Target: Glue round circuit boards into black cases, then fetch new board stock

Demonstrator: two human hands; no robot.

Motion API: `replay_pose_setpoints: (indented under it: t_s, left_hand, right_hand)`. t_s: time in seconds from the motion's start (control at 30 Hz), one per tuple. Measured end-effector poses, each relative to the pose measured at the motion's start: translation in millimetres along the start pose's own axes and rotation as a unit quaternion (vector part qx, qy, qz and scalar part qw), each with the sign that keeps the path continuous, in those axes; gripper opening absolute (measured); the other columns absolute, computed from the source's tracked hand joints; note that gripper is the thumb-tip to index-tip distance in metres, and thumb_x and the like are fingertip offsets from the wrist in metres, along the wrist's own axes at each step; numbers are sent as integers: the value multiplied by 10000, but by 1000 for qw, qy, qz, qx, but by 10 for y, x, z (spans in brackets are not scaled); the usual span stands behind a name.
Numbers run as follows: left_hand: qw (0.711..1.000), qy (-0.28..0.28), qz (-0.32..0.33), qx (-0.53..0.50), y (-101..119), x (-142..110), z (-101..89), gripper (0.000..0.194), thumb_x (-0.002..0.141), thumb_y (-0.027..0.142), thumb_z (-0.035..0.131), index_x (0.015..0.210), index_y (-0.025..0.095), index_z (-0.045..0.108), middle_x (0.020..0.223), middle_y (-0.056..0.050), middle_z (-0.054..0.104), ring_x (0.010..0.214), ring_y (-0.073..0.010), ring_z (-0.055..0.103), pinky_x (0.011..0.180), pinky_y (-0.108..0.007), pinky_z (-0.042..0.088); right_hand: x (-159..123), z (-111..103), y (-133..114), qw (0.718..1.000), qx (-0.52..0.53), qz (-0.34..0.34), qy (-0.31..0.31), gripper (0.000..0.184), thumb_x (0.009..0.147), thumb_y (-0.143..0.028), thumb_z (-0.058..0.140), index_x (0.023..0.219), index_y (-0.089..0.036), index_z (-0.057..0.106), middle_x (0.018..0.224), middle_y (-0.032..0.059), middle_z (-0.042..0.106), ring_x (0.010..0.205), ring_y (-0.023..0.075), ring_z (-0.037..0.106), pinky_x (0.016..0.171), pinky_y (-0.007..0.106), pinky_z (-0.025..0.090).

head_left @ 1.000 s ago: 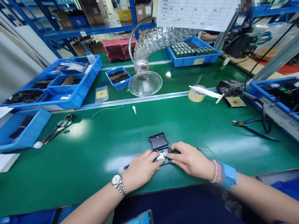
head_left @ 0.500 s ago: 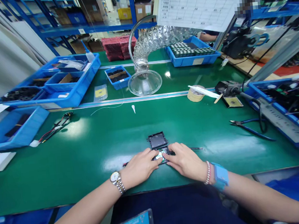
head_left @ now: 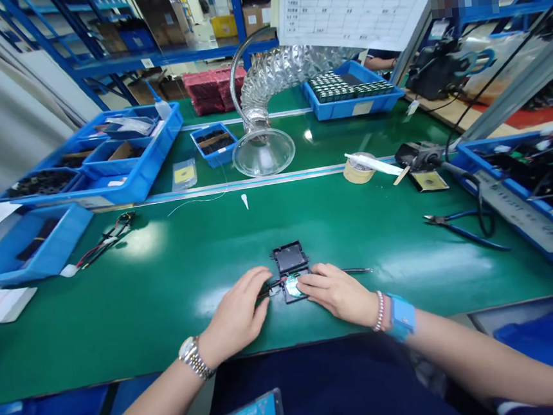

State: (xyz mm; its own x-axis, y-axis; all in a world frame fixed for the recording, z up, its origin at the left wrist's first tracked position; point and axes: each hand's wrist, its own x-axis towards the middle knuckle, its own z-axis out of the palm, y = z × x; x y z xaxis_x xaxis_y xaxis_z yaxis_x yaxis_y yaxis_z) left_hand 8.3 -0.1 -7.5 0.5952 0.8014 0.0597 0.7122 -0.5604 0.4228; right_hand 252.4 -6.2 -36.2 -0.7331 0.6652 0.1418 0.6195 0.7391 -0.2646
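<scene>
An opened black plastic case (head_left: 290, 258) lies on the bench in front of me, its two halves one behind the other. In the near half sits a small green circuit board (head_left: 294, 286). My right hand (head_left: 338, 291) holds the case's right side, fingertips over the board; its thumb is hidden. A dark cable (head_left: 359, 270) sticks out beyond that hand. On the left, red and black wires (head_left: 274, 285) leave the case. My left hand (head_left: 241, 309) is curved around these wires, thumb and fingers apart; whether it touches them is hard to see.
Diagonal cutters (head_left: 462, 230) and a tape roll (head_left: 358, 169) lie on the right. A fume extraction hood (head_left: 264, 153) hangs over the back. Blue parts bins (head_left: 150, 170) stand at left, another bin (head_left: 513, 206) at right. A wire bundle (head_left: 105, 240) and white nozzle (head_left: 244, 202) lie on the bench.
My left hand has come off the circuit board and moved left to the wires, its fingers spreading. My right hand stays at the case, fingers now laid over the board. The view has shifted slightly.
</scene>
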Motion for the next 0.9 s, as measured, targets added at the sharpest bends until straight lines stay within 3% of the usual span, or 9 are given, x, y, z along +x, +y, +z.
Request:
replay_pose_setpoints:
  t_s: [0.13,0.33,0.63,0.8,0.9]
  left_hand:
    - [997,-6,-71,-1,-75,-23,62,178,877,216,394,1015,184,502,949,-56,619,830,-176,591,734,-323,483]
    - [997,19,-69,-16,-126,25,80,134,861,213,443,950,175,535,908,-51,617,809,-160,585,722,-279,463]
    - [996,-72,-59,-14,-70,146,-81,246,883,209,399,752,156,601,751,-35,586,704,-142,543,665,-259,431]
    - [999,16,37,-35,-33,148,4,180,876,169,425,857,154,603,893,-40,604,823,-117,558,744,-213,436]
    - [990,66,109,63,-33,101,148,177,873,136,411,908,155,583,969,-42,614,815,-125,572,700,-220,441]
  right_hand:
    - [3,13,7,1000,5,-1,4,311,927,-265,335,1156,-184,528,1125,79,579,944,197,417,773,339,378]
    - [27,8,-14,1000,5,5,2,301,927,-264,330,1118,-185,549,1086,73,587,920,193,422,768,336,382]
    - [30,13,-17,1000,15,6,1,298,928,-261,323,1088,-174,557,1038,68,587,913,194,416,784,334,390]
    - [36,-1,-26,1000,19,5,5,286,926,-257,331,1077,-181,562,1020,65,591,903,189,420,777,329,392]
    - [41,-3,-25,1000,19,8,5,282,927,-261,332,1068,-186,564,1017,59,592,895,187,420,768,327,393]
